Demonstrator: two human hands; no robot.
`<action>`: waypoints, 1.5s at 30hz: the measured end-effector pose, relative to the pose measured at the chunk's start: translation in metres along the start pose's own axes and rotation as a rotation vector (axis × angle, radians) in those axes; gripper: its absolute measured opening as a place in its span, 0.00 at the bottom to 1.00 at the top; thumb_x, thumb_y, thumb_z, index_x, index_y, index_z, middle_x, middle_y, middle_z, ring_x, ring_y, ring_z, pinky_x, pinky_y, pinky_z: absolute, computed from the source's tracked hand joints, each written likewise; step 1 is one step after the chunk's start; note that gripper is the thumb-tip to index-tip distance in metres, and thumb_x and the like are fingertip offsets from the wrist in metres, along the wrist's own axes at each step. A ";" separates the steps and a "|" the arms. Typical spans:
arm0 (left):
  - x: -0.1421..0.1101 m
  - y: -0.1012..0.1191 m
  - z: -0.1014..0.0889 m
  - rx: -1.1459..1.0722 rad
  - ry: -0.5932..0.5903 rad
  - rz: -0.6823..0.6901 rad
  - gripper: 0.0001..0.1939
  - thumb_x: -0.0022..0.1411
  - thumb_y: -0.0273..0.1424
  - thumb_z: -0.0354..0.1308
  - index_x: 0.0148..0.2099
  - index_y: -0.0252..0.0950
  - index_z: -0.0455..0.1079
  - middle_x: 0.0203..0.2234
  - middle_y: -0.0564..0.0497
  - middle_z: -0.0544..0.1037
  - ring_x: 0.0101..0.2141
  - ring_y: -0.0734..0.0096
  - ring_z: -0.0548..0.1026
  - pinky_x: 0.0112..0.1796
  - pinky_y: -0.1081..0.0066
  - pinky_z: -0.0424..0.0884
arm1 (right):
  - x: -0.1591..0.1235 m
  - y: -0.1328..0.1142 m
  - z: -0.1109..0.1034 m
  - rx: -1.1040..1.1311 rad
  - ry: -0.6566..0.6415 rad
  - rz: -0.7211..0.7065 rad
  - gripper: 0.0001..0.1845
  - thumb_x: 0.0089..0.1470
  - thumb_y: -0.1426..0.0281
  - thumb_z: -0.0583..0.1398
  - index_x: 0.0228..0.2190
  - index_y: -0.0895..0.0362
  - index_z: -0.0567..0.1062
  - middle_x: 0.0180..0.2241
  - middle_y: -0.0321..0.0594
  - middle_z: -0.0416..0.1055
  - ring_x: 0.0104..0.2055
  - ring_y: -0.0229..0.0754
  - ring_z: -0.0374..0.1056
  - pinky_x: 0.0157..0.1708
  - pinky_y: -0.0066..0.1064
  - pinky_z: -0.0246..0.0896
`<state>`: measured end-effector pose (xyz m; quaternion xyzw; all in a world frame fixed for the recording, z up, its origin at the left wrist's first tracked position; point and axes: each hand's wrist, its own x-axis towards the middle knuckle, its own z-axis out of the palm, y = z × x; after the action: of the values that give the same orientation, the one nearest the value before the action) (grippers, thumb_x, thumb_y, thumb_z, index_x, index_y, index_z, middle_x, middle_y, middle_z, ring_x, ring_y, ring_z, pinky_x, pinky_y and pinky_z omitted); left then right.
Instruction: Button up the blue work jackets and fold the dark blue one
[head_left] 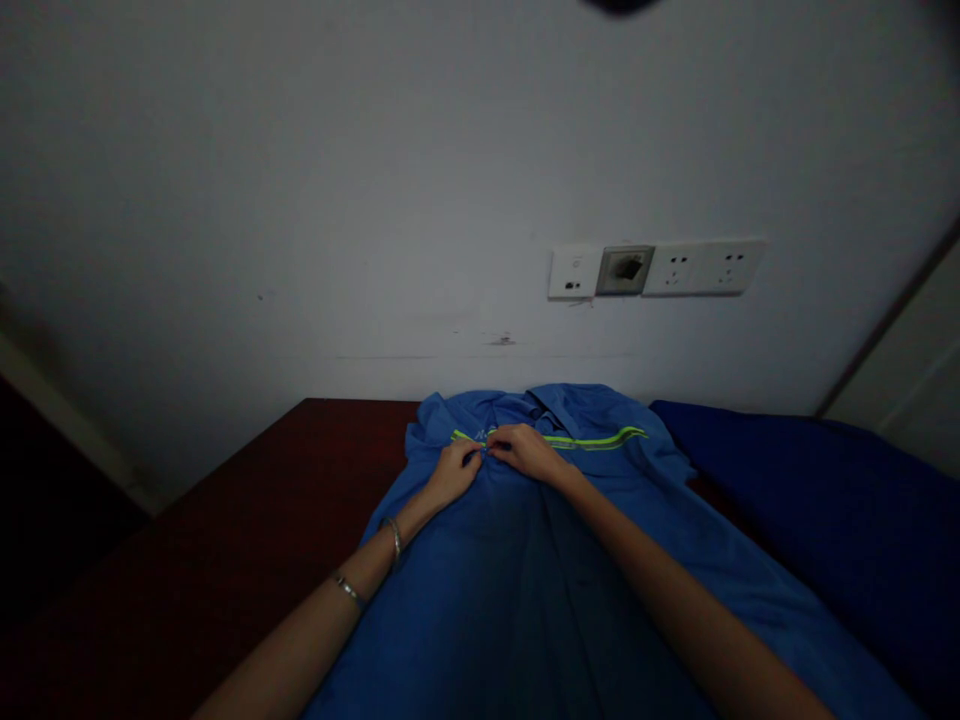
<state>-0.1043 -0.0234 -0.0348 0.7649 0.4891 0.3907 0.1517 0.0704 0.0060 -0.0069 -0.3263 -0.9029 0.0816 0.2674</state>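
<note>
A blue collared shirt [465, 560] with a lime-green and grey stripe across it lies spread on a dark red tabletop, its collar end toward the wall. My left hand [456, 470], with two bangles on that forearm, pinches the shirt's front just below the stripe. Right beside it, my right hand [525, 452] lies over part of the stripe, thumb and fingers closed on the same spot. The fingertips of both hands almost meet there. Any small fastening between them is too small and dark to make out.
Dark blue cloth [810, 500] lies to the right of the shirt. Behind stands a pale wall [337, 200] with a row of sockets and switches [675, 268]. The dark red tabletop [300, 500] shows on the left.
</note>
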 end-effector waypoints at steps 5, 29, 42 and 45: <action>0.000 0.000 0.001 0.017 0.011 0.049 0.11 0.55 0.25 0.53 0.39 0.33 0.73 0.35 0.48 0.77 0.37 0.68 0.73 0.43 0.69 0.66 | 0.000 0.004 0.004 0.100 0.052 0.005 0.07 0.49 0.73 0.58 0.32 0.59 0.76 0.31 0.40 0.74 0.33 0.39 0.68 0.34 0.26 0.58; 0.000 0.000 0.000 -0.036 0.046 -0.052 0.10 0.52 0.24 0.54 0.36 0.33 0.74 0.33 0.49 0.78 0.36 0.67 0.73 0.40 0.69 0.66 | 0.009 -0.032 -0.029 -0.284 -0.197 0.016 0.09 0.53 0.71 0.54 0.34 0.56 0.73 0.39 0.41 0.69 0.38 0.39 0.67 0.33 0.24 0.55; -0.001 -0.001 0.001 0.077 0.019 0.019 0.08 0.53 0.23 0.53 0.35 0.33 0.73 0.33 0.48 0.77 0.37 0.67 0.72 0.41 0.69 0.66 | 0.007 -0.038 -0.024 -0.424 -0.247 0.007 0.11 0.57 0.70 0.50 0.36 0.59 0.70 0.40 0.45 0.67 0.39 0.41 0.66 0.33 0.26 0.58; -0.001 -0.001 0.001 0.093 0.007 0.033 0.08 0.54 0.24 0.53 0.35 0.33 0.73 0.33 0.48 0.76 0.37 0.67 0.72 0.41 0.68 0.66 | 0.007 -0.038 -0.024 -0.430 -0.245 0.002 0.11 0.57 0.70 0.50 0.37 0.59 0.70 0.41 0.46 0.67 0.41 0.42 0.65 0.35 0.27 0.59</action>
<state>-0.1043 -0.0242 -0.0364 0.7778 0.4944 0.3728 0.1075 0.0583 -0.0195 0.0284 -0.3642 -0.9250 -0.0734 0.0804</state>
